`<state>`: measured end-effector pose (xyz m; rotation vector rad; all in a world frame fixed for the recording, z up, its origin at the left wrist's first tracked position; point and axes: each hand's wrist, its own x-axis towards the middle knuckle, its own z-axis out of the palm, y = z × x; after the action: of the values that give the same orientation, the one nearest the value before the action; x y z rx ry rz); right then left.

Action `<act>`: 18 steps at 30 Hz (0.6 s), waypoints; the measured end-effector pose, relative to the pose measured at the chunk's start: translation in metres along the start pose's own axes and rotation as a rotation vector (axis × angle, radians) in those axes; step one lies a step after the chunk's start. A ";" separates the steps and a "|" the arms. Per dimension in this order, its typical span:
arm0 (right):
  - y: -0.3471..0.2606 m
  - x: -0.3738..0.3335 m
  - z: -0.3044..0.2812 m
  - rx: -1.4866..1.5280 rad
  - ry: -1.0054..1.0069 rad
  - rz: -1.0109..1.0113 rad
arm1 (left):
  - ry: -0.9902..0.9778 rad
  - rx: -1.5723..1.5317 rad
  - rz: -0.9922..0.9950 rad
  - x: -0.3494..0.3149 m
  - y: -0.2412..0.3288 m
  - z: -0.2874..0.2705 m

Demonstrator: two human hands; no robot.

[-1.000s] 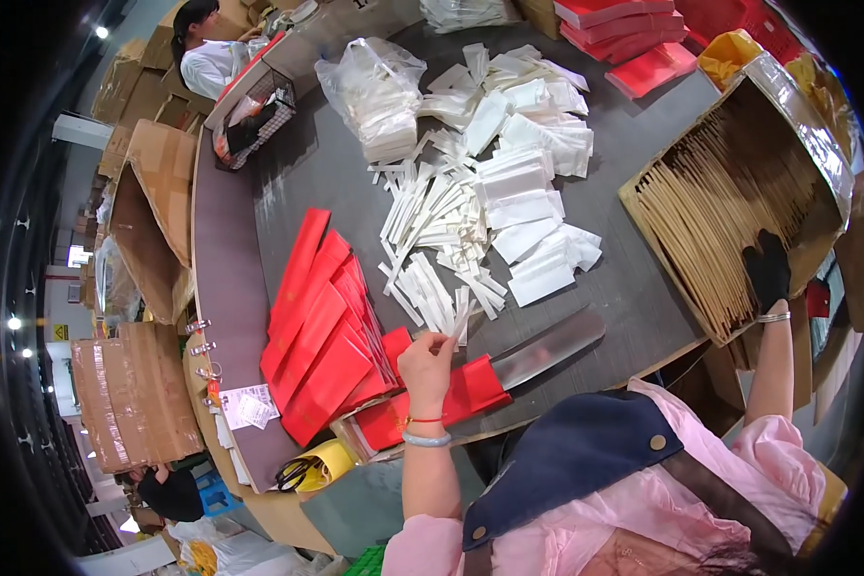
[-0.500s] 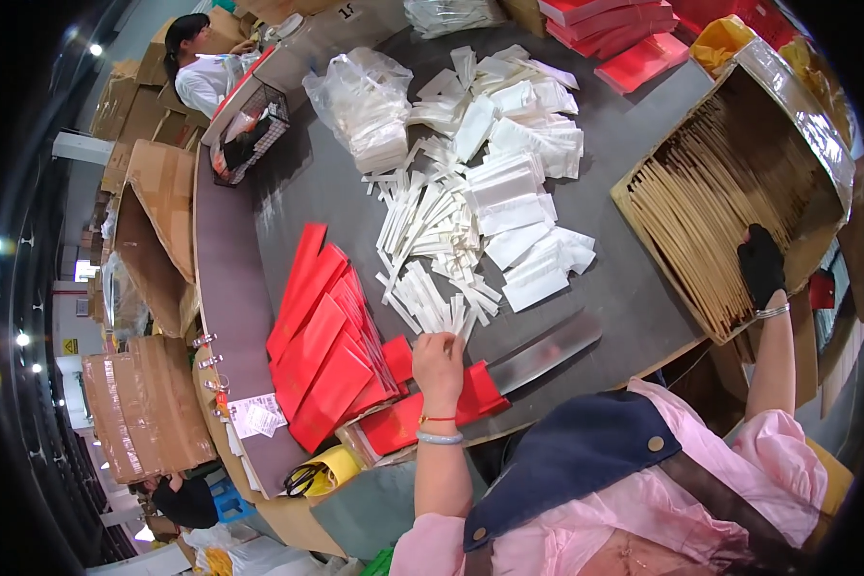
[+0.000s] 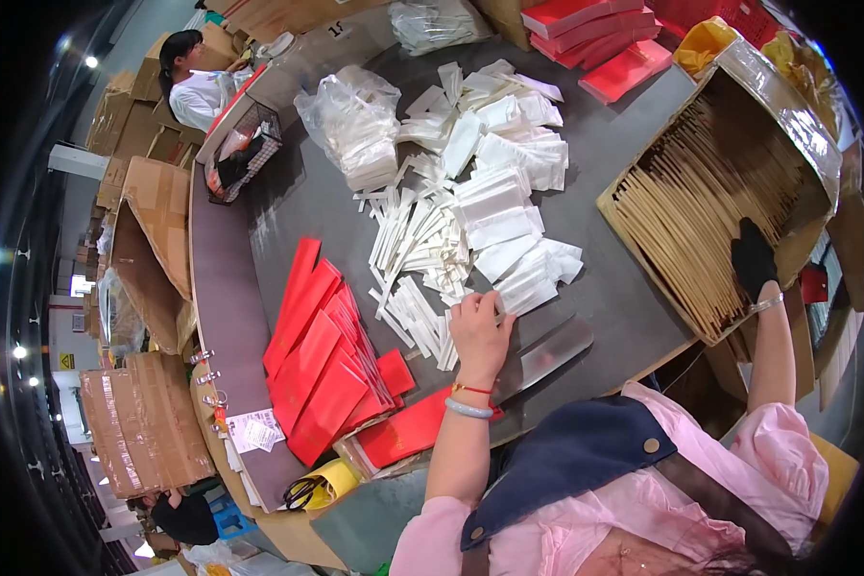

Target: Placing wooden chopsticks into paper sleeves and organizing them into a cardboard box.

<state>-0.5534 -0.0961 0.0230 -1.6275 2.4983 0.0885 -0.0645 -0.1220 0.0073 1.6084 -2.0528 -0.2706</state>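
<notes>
My bare left hand [image 3: 480,336] is over the table at the lower edge of the white paper packets [image 3: 494,202]. Its fingers are bent and drawn together; whatever lies between the fingertips is too small to make out. Narrow white strips [image 3: 422,235] lie heaped just left of it. Beneath the wrist, a clear plastic sleeve [image 3: 552,353] sticks out from a red packet [image 3: 413,427]. My right hand [image 3: 754,257], in a black glove, rests on thin tan sticks [image 3: 686,216] inside a cardboard box [image 3: 634,278]. The dark glove hides how its fingers are set.
Red packets [image 3: 317,365] fan out at the left, with a yellow holder [image 3: 334,480] below them. A plastic bag of white packets [image 3: 350,115] and a wire basket [image 3: 245,154] stand farther back. Red stacks [image 3: 595,34] are at the far edge. Another person [image 3: 192,82] sits beyond the partition.
My left hand has moved right and slightly away from me, from the white strips and red packet toward the white packets. My right hand stays on the sticks. The whole view has shifted slightly.
</notes>
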 end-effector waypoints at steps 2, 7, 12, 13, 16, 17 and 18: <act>-0.023 -0.016 -0.026 0.197 0.045 0.291 | -0.025 -0.005 0.012 -0.001 -0.007 0.004; -0.023 -0.038 0.019 0.785 0.499 -0.097 | -0.087 -0.076 -0.014 -0.003 -0.007 0.005; -0.150 -0.093 -0.006 1.082 -0.050 -0.425 | -0.335 -0.562 -0.430 -0.019 0.025 -0.053; -0.165 -0.101 0.000 1.112 -0.038 -0.502 | -0.333 -0.562 -0.434 -0.029 0.022 -0.054; -0.187 -0.102 0.014 1.028 -0.012 -0.723 | -0.317 -0.114 -0.046 -0.059 0.007 -0.045; -0.195 -0.101 0.013 0.936 -0.041 -0.774 | -0.316 -0.112 -0.057 -0.067 0.006 -0.044; -0.201 -0.100 0.012 0.842 -0.069 -0.824 | -0.257 -0.086 -0.079 -0.074 0.005 -0.044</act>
<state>-0.3286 -0.0856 0.0347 -1.9549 1.2925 -0.8408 -0.0342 -0.0436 0.0265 1.6770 -2.1333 -0.6143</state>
